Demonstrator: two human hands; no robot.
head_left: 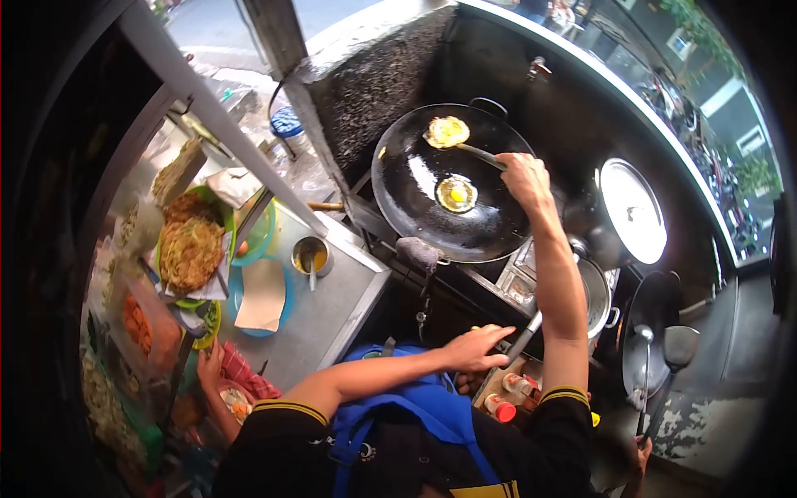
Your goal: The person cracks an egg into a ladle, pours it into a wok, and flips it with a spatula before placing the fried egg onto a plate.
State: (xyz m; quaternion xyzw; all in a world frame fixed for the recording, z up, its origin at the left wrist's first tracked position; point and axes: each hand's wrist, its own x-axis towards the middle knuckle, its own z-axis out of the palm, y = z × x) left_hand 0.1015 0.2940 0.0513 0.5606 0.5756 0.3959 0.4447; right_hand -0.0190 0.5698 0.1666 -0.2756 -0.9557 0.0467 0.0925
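Note:
My right hand (526, 179) is closed round the handle of a spatula (481, 154) above the large black wok (486, 217). A fried egg (448, 131) lies on the spatula's end near the wok's far rim. Another egg with a yellow yolk (457, 193) sits in the middle of the wok. My left hand (480, 349) is held near my waist with its fingers apart and nothing visible in them. It is close to the end of a grey handle (525, 336) that leads toward a metal pot (594, 295).
At the left stand a steel cup (312, 256), a blue plate with brown paper (261, 299) and a basket of fried food (193, 249). A co-worker's hand (211, 365) shows lower left, another person's hand (642, 455) lower right. A second wok (652, 332) is on the right.

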